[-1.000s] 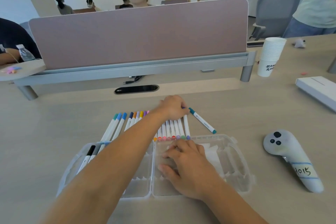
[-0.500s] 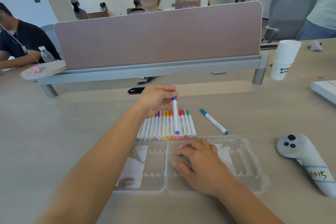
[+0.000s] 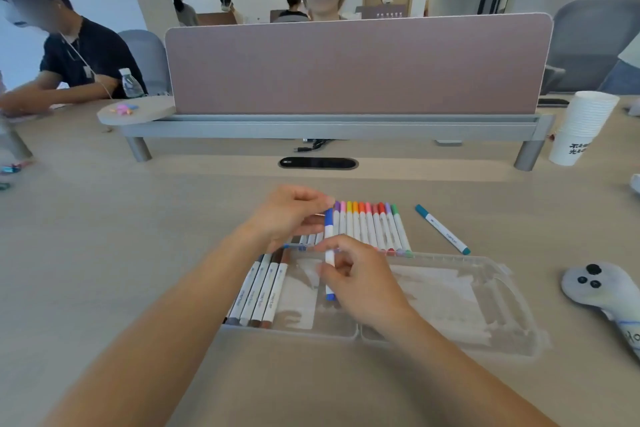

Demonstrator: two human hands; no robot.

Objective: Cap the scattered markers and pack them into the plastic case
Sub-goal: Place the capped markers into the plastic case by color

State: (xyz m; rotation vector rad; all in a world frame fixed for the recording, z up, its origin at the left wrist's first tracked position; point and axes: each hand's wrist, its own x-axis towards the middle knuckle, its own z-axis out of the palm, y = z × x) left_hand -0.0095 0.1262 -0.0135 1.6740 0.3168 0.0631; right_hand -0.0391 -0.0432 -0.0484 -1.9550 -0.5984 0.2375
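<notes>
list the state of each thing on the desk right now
plastic case: open, four markers inside
blue marker: capped, held above the case
left hand: pinches its top end
right hand: grips its lower barrel
marker row: capped, lying behind case
teal marker: capped, lying alone

blue-capped white marker [image 3: 329, 246]: running front to back above the case's far rim, left hand [image 3: 291, 215] pinching its far end, right hand [image 3: 363, 284] gripping its barrel
clear plastic case [image 3: 485, 305]: lying open and flat
four brown-toned markers [image 3: 263, 291]: lying side by side in its left half
row of rainbow-capped markers [image 3: 370, 229]: lying packed together just beyond the case
teal-capped marker [image 3: 442, 229]: lying aslant, right of the row
</notes>
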